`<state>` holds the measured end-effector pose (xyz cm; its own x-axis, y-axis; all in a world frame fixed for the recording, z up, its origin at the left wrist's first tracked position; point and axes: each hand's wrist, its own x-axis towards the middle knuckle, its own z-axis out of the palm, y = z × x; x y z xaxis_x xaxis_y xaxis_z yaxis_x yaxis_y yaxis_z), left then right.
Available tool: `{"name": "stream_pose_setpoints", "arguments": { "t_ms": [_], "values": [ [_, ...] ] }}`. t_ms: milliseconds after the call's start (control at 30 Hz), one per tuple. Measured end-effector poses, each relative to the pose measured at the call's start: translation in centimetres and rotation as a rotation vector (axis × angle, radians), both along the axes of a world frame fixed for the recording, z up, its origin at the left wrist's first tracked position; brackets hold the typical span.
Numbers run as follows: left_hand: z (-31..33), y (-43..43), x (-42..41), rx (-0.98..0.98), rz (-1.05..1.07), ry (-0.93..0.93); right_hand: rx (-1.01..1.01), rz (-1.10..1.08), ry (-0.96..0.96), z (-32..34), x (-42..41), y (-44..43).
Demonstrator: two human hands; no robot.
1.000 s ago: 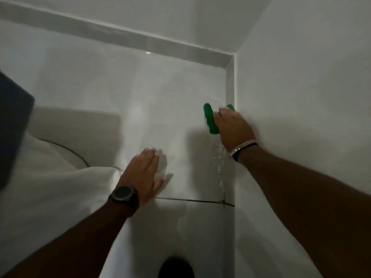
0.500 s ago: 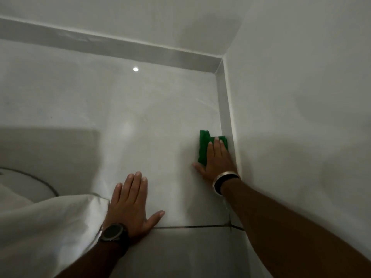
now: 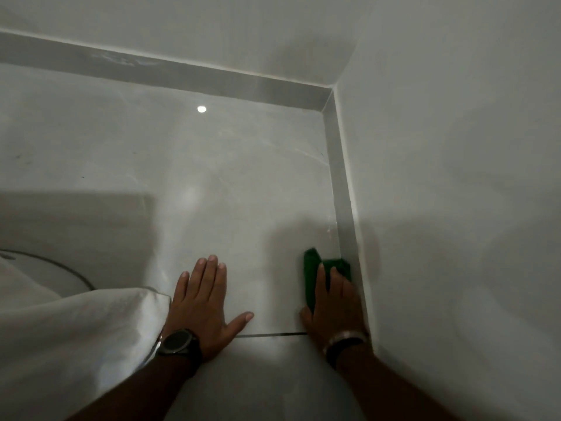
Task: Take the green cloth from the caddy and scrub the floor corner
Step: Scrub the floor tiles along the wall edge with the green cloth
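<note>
While the left hand (image 3: pixel 202 302) lies flat and empty on the floor (image 3: pixel 236 183), the right hand (image 3: pixel 332 305) presses the green cloth (image 3: pixel 312 268) down.

Cloth: on the tile just beside the skirting strip (image 3: pixel 343 196) of the right wall (image 3: pixel 455 177), pinned under spread fingers. Left wrist: dark watch (image 3: pixel 177 341); right wrist: band (image 3: pixel 344 341). White fabric (image 3: pixel 76 338) lies beside the left hand.

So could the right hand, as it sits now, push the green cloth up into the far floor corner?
Probably yes. The right hand presses the green cloth against the skirting strip, and the floor along it up to the corner looks bare, though it means a long stretch.
</note>
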<state>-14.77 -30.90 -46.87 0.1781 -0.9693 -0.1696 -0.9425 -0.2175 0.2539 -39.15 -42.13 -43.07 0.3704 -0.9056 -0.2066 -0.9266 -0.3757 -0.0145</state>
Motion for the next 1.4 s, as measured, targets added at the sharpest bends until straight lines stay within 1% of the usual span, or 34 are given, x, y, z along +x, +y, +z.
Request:
{"name": "stream_pose_setpoints", "arguments": {
  "t_ms": [100,167,267,433,533,667,833,933,1033,1100,1167,1267,1333,1400],
  "values": [
    [0.0,-0.1,0.0,-0.006,0.003,0.004,-0.036,0.02,-0.054,-1.5,-2.9,5.7],
    [-0.1,0.0,-0.2,-0.007,-0.002,0.004,-0.033,0.014,-0.078,-2.3,-4.0,7.6],
    [-0.4,0.1,-0.3,-0.018,-0.003,-0.003,-0.033,-0.006,-0.11,-3.0,-3.6,7.6],
    [-0.8,0.0,-0.3,-0.051,0.006,-0.015,-0.08,-0.104,-0.178,-3.5,-1.3,5.6],
    [-0.9,0.0,-0.4,-0.077,0.013,-0.023,-0.087,-0.094,-0.188,-3.2,0.0,2.9],
    [-1.1,0.0,-0.3,-0.075,-0.002,-0.039,-0.102,-0.11,-0.204,-3.2,3.5,-4.4],
    [-1.4,0.1,-0.2,-0.072,-0.006,-0.044,-0.079,-0.089,-0.165,-3.1,7.2,-13.2],
    [-1.2,-0.1,-0.2,-0.075,-0.009,-0.051,-0.054,-0.056,-0.173,-2.5,8.1,-16.0],
    [-0.9,-0.3,-0.2,-0.037,-0.012,-0.055,-0.064,-0.011,-0.189,-2.4,7.6,-16.4],
    [-0.7,-0.3,-0.2,-0.007,-0.009,-0.047,-0.088,0.007,-0.196,-2.7,6.4,-14.5],
    [-0.5,-0.3,-0.2,0.013,-0.01,-0.041,-0.088,-0.017,-0.201,-2.5,4.5,-9.9],
    [-0.3,-0.3,-0.3,0.018,-0.006,-0.03,-0.056,-0.044,-0.191,-2.7,0.1,0.3],
    [-0.3,-0.3,-0.3,0.014,-0.008,-0.03,-0.071,-0.042,-0.192,-3.4,-3.1,7.4],
    [-0.3,-0.3,-0.2,0.008,-0.001,-0.035,-0.107,-0.032,-0.167,-4.2,-5.7,12.7]
  ]
}}
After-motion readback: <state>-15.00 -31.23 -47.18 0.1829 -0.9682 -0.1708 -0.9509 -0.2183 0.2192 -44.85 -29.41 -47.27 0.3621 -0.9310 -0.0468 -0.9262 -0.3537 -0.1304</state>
